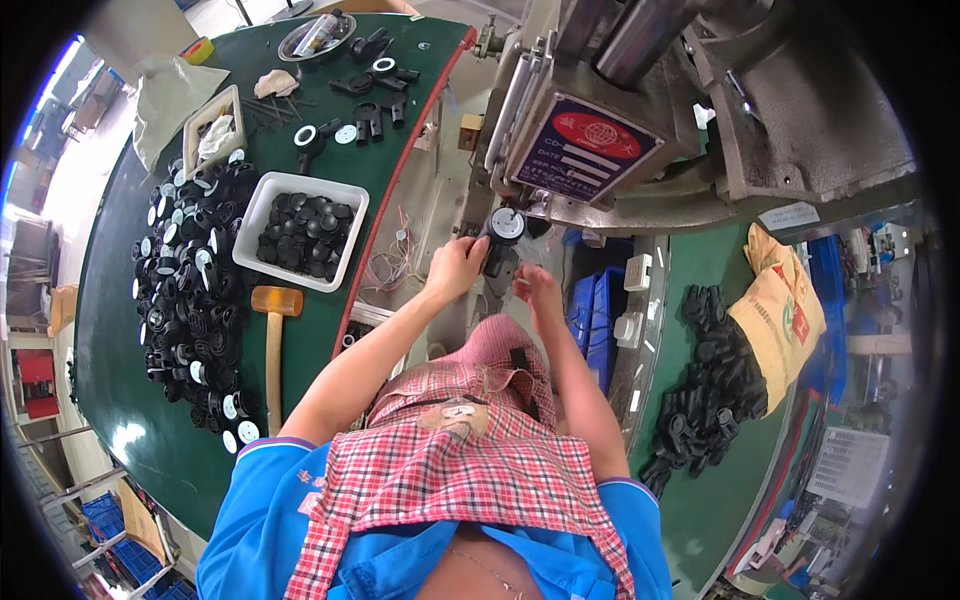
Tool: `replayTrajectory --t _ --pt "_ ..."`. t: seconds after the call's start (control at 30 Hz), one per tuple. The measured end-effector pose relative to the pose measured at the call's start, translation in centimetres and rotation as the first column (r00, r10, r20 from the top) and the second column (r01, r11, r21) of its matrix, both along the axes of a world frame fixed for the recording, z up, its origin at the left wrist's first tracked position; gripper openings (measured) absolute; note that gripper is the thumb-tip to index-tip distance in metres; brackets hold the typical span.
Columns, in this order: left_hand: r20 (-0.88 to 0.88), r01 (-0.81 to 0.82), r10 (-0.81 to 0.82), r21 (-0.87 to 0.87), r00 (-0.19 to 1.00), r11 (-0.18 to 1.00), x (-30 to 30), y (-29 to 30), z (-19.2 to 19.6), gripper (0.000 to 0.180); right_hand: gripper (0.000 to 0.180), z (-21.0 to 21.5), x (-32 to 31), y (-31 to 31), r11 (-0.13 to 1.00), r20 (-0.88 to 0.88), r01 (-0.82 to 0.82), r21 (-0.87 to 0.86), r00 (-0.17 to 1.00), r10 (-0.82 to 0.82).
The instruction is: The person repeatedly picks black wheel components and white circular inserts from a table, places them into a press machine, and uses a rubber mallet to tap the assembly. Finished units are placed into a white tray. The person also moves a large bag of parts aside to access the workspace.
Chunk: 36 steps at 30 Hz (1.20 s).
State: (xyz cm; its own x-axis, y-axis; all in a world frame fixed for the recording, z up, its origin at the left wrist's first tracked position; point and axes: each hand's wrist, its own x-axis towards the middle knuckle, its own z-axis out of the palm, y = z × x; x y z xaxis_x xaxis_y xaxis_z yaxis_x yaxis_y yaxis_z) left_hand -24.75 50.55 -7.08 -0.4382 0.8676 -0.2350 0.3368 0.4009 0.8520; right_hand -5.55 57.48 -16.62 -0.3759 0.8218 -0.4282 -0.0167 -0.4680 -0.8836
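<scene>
A black plastic part with a white round disc point(507, 223) sits under the head of a metal press point(590, 140). My left hand point(458, 268) grips this part from its left side, the fingers closed against its black body. Just below and to the right of it, my right hand point(541, 293) hovers with fingers loosely bent and a little apart. Nothing shows between the right fingers, and they look clear of the part.
On the green table point(115, 400) at left lie a heap of black parts with white discs point(190, 290), a white bin point(252, 250) of black caps and a mallet point(275, 330). Blue crates point(597, 310) stand right of my legs. Black parts point(700, 390) spill from a sack point(785, 320).
</scene>
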Motion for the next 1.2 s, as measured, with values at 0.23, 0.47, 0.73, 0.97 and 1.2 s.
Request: replayTrajectory --t 0.23,0.47,0.73,0.97,1.2 --pt "-0.099 0.013 -0.009 0.039 0.995 0.999 -0.9 0.3 -1.4 0.046 0.028 -2.8 -1.8 -1.4 0.993 0.207 -0.115 0.029 0.972 0.106" --pt "0.027 -0.008 0.003 0.195 1.000 0.981 -0.9 -1.1 2.3 0.042 0.025 -2.7 -1.7 3.4 0.666 0.525 -0.286 0.689 0.830 -0.188" --pt "0.082 -0.432 0.430 0.002 0.899 0.902 -8.8 -24.9 1.6 0.032 0.023 -5.5 -4.0 14.1 0.371 0.806 -0.716 0.591 0.523 -0.276" --pt "-0.720 -0.636 0.304 -0.241 0.624 0.733 -8.3 -29.9 3.9 0.036 0.013 -8.6 -5.1 16.3 0.171 0.853 -0.876 0.452 0.368 -0.371" --pt "-0.811 -0.321 0.329 0.185 0.485 0.929 -13.9 -17.7 4.1 0.027 0.023 -10.7 -2.4 19.5 0.224 0.831 -0.813 0.538 0.467 -0.303"
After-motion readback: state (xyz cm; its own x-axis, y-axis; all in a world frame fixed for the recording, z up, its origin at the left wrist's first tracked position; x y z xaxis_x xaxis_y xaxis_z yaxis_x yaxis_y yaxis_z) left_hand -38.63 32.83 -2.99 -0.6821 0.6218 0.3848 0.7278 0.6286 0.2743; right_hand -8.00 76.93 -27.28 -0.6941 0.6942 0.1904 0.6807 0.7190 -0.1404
